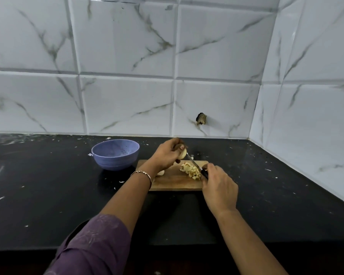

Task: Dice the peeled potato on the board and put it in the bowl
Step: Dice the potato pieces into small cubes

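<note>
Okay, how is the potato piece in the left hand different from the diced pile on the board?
The held piece is one rounded chunk; the diced pile is many small cubes. The left hand grips the held piece up off the cutting board; the diced pile lies on it. Both are pale yellow, peeled potato.

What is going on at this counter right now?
A person is dicing a potato on a black counter. The left hand holds a potato piece lifted off the wooden board, and the right hand grips a knife with its blade against that piece. A pile of diced potato lies on the board. The blue bowl stands to the board's left, with no potato showing in it.
</note>
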A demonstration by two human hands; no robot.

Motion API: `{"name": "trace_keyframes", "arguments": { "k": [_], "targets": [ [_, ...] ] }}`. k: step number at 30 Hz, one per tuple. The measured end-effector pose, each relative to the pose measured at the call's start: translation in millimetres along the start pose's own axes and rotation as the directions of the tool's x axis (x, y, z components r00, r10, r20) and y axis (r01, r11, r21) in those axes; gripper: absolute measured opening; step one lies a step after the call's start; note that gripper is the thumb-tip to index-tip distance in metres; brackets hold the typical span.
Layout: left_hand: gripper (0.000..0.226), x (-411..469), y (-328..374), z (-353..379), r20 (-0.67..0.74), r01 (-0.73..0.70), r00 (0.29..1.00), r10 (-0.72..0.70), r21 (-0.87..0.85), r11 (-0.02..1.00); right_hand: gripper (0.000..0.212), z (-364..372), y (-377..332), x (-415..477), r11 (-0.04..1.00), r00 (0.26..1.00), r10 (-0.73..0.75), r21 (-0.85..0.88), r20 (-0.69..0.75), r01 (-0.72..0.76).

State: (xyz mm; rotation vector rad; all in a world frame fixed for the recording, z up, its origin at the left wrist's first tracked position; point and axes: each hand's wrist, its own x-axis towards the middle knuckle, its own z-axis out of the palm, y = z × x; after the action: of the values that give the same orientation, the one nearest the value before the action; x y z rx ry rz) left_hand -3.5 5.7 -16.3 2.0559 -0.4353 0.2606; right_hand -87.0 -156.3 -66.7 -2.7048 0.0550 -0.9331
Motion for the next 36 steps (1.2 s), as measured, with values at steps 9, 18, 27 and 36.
{"name": "trace_keyframes", "arguments": {
  "k": [9,18,27,36],
  "targets": [
    [0.022,-2,6,12,0.045,0.012,0.998,-0.033,0.407,0.913,0.030,-1,-2,-1,0.997,0.997,-0.049,-0.064,-0.054,0.046],
    [0.011,7,-2,26,0.090,0.033,0.994,-0.059,0.268,0.963,0.033,-1,-1,0,0.994,0.996,-0.085,-0.065,-0.023,0.084],
    [0.021,10,1,23,0.006,0.048,0.999,-0.049,0.108,0.993,0.030,-4,-2,1,0.996,0.997,-0.074,-0.058,0.002,0.074],
    [0.025,13,7,29,0.136,0.093,0.984,-0.117,0.177,0.980,0.031,-6,-3,-1,0.994,0.996,-0.092,-0.058,0.007,0.092]
  ]
}}
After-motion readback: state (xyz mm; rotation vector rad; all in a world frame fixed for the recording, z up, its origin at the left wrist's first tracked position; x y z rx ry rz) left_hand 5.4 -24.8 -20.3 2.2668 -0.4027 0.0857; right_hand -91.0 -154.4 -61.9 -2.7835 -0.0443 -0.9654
